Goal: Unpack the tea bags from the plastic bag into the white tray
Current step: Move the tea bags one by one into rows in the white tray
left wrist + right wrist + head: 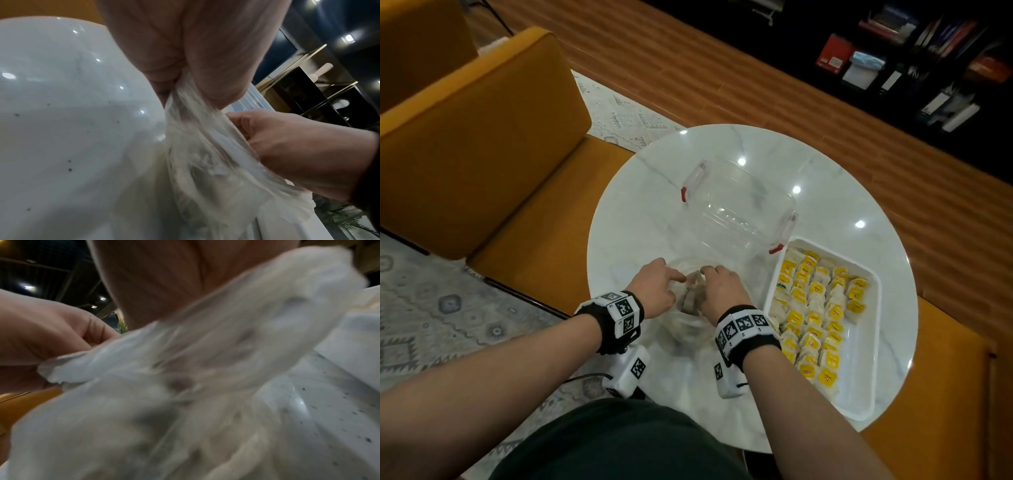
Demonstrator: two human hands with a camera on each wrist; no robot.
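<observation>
We see a round white marble worktop [640, 205] with mustard-yellow seating [482, 144] beside it on the left. On the worktop's right side lies the white tray [873, 346], with rows of tea bags [822, 308] in it, many showing yellow tags. Just beyond the tray's far corner stands a clear plastic container [739, 205] with red-trimmed latches. Nearer to us, between the container and the body, sits the plastic bag [688, 329], thin, crumpled and translucent, resting on the worktop just left of the tray. We cannot tell what it holds through the film. Both hands work at the bag's top. The left hand [655, 287] pinches gathered film between its curled fingers [164, 68], as the left wrist view shows plainly. The right hand [720, 289] grips the opposite side of the bag's mouth, the film bunched against its palm in the blurred right wrist view. Both wrists wear black bands [616, 318] carrying black-and-white marker squares.
</observation>
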